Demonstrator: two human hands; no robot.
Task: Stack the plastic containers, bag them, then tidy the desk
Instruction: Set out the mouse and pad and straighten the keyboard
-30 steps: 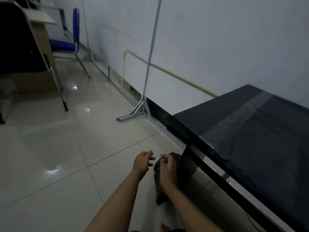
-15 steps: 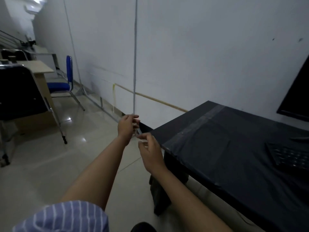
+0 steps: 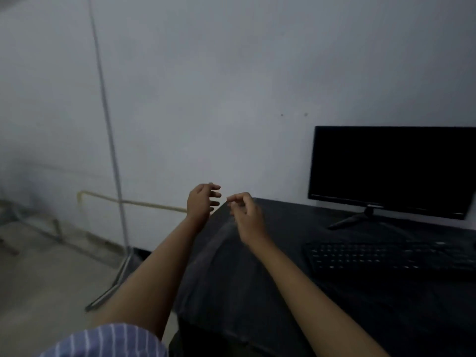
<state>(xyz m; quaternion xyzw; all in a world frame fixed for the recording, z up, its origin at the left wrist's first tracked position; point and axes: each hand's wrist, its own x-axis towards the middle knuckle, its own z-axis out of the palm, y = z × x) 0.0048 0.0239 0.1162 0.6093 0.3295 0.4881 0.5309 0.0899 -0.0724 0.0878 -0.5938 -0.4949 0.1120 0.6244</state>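
Matt cloth, glossy screen, bare metal, dull painted wall.

Desk [image 3: 257,292] covered with a dark matt cloth, slightly creased, with a paler smooth strip like tape along the left part. Monitor [image 3: 391,171] with a black glossy screen, on a matt plastic stand [image 3: 360,217]. Keyboard [image 3: 386,258] of black matt plastic. Thin pole [image 3: 108,130] and its foot of grey metal, with a faint shine. Wall [image 3: 219,86] painted, matt, a little uneven. Floor [image 3: 38,279] pale and smooth; finish hard to tell in the blur. Sleeve [image 3: 110,341] of striped woven cloth, blue and white.
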